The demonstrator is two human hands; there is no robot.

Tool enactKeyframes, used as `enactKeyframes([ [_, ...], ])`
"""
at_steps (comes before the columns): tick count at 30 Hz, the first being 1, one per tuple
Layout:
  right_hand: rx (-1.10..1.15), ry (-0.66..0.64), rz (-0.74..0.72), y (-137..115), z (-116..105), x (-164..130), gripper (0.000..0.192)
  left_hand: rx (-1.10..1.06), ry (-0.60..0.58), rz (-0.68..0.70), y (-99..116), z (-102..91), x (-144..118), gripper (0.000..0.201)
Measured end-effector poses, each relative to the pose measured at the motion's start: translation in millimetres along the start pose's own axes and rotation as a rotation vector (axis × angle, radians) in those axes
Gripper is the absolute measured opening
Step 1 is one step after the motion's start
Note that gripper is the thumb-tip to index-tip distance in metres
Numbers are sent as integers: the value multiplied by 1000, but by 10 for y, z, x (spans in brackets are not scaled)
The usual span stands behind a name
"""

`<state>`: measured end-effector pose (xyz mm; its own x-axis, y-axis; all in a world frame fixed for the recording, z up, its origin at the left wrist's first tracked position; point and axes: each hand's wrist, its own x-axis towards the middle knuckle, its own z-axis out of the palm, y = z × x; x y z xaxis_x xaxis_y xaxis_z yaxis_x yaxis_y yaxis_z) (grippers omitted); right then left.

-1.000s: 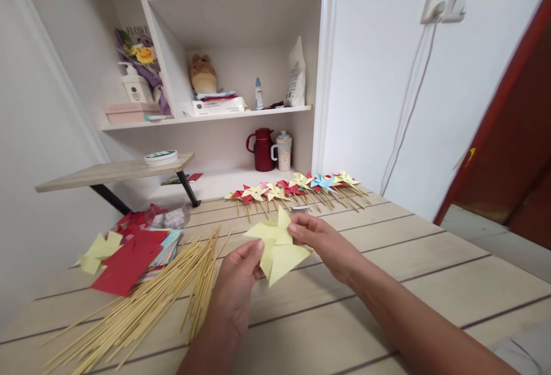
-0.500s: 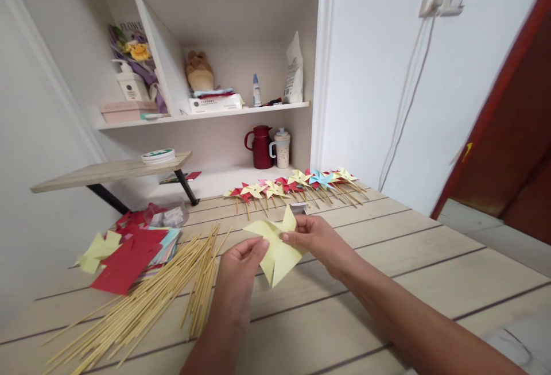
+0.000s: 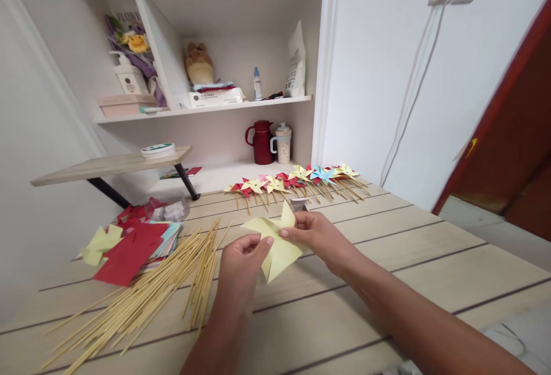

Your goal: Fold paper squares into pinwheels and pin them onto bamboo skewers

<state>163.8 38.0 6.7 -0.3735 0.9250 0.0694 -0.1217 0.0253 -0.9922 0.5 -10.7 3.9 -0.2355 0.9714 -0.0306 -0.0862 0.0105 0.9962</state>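
Note:
Between my two hands, above the table, is a pale yellow paper pinwheel [image 3: 279, 255] with pointed blades and no stick visible on it. My left hand [image 3: 244, 254] pinches its left side between thumb and fingers. On the right, my right hand [image 3: 316, 236] grips it near the centre, thumb on top. Left of my left hand lies a loose pile of thin wooden sticks [image 3: 159, 292]. Farther back, a row of pinwheels on sticks [image 3: 297, 180] in yellow, red and blue lies on the table. A small grey box [image 3: 300, 204] sits just beyond my right hand, partly hidden.
Red paper sheets [image 3: 129, 254] and a yellow folded paper [image 3: 101, 244] lie at the left, near a clear plastic container [image 3: 172, 211]. A small raised wooden stand [image 3: 112, 166] rises behind them. Shelves hold a red jug [image 3: 262, 144] and a cup [image 3: 283, 145].
The view has tipped down slightly, so the shelves sit higher. Both hands keep their hold on the yellow pinwheel, and my left thumb has shifted slightly on it.

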Motion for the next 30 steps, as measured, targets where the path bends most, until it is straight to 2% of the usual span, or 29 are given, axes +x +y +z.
enactKeyframes([
  [4, -18, -38, -35, -19, 15, -11, 41, 13, -15, 12, -17, -22, 7, 28],
  [9, -1, 21, -88, -3, 1, 12, 55, 82, -12, 35, -15, -17, 22, 23],
  [12, -56, 17, -113, -19, -4, -1, 48, 104, -10, 49, -6, 1, 15, 20],
  [17, 11, -28, -38, -45, 16, -31, 36, 75, 10, 35, -3, 19, -1, 21],
  [24, 61, -12, -19, -28, 27, -16, 35, 55, 40, 6, 20, 31, -2, 23],
  [30, 52, -3, 11, -44, 45, -23, 41, 72, 15, 25, 6, 23, -10, 27],
])
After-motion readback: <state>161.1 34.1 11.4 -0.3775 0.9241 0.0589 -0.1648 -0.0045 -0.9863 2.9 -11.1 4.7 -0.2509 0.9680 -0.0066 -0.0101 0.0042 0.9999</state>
